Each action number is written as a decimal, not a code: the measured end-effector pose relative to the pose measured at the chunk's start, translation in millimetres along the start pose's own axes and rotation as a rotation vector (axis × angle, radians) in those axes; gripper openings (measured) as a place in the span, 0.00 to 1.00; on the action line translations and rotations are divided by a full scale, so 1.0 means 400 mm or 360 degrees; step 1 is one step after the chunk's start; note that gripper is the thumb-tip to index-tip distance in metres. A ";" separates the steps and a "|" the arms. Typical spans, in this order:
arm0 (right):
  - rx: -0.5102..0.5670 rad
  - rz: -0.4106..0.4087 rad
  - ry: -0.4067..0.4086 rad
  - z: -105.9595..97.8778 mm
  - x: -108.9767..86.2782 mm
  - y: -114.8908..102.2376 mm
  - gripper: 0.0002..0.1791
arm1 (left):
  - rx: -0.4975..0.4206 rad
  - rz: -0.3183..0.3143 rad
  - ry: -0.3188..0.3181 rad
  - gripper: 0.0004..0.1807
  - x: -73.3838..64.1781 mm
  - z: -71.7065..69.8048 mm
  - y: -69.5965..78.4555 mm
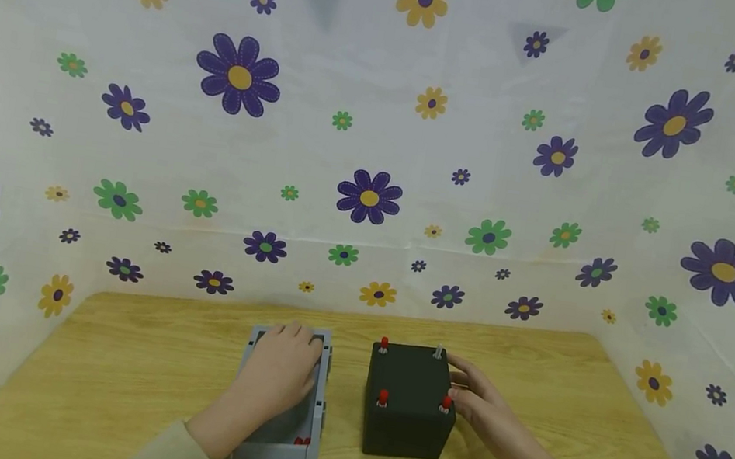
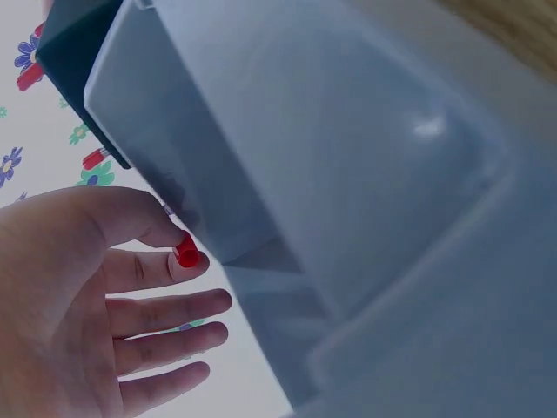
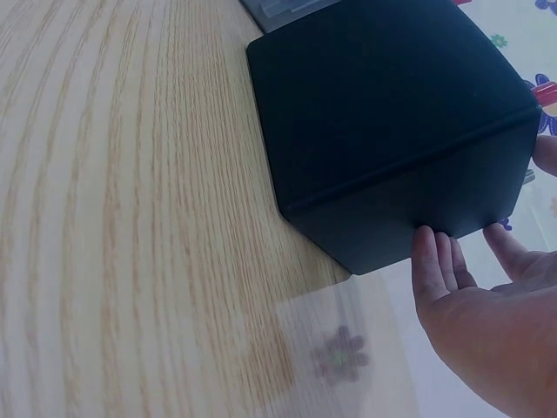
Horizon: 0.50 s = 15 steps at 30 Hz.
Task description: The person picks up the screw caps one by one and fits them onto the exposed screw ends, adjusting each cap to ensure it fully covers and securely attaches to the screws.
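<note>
A grey plastic bin (image 1: 275, 455) stands left of centre, and my left hand (image 1: 280, 370) is over its far part. In the left wrist view, thumb and index finger pinch a small hollow red cap (image 2: 186, 250), the other fingers extended. A black box (image 1: 405, 432) sits to the bin's right. On its top are metal posts near the corners; three carry red caps (image 1: 383, 397), while the far right post (image 1: 438, 352) is bare metal. My right hand (image 1: 490, 413) rests its fingertips (image 3: 426, 239) against the box's right side, thumb by the top edge.
Red caps (image 1: 302, 441) lie inside the bin at its near end. Both containers stand on a wood-grain table (image 1: 166, 358). A white flowered sheet (image 1: 322, 152) hangs behind and along both sides.
</note>
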State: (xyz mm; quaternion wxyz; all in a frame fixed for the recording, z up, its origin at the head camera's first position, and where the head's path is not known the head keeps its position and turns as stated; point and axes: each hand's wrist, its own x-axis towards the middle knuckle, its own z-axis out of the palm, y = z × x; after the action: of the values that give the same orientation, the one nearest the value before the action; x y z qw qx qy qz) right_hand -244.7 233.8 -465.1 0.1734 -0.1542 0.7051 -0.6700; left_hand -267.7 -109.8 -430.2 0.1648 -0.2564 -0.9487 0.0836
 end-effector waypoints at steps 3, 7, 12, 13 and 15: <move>0.0001 -0.0007 -0.0002 0.001 -0.001 0.000 0.38 | 0.0018 0.0012 0.0047 0.10 0.002 -0.004 -0.001; -0.0010 -0.0013 0.0001 0.001 -0.001 0.000 0.38 | 0.0010 0.0027 0.0130 0.08 0.005 -0.013 -0.001; -0.0004 -0.0015 -0.0006 0.001 -0.002 0.001 0.38 | -0.0001 0.0045 0.0202 0.07 0.006 -0.026 0.002; 0.0001 -0.0015 -0.0006 0.000 -0.002 0.000 0.38 | 0.0001 0.0050 0.0217 0.07 0.007 -0.031 0.003; 0.0007 -0.0010 -0.0008 0.000 -0.001 0.000 0.38 | 0.0010 0.0063 0.0236 0.07 0.009 -0.038 0.004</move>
State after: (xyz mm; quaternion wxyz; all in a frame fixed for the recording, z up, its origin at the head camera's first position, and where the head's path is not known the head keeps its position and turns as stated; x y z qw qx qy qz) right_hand -244.3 234.2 -465.2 0.1733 -0.1579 0.7028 -0.6717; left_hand -264.6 -105.5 -415.3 0.2337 -0.2801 -0.9284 0.0706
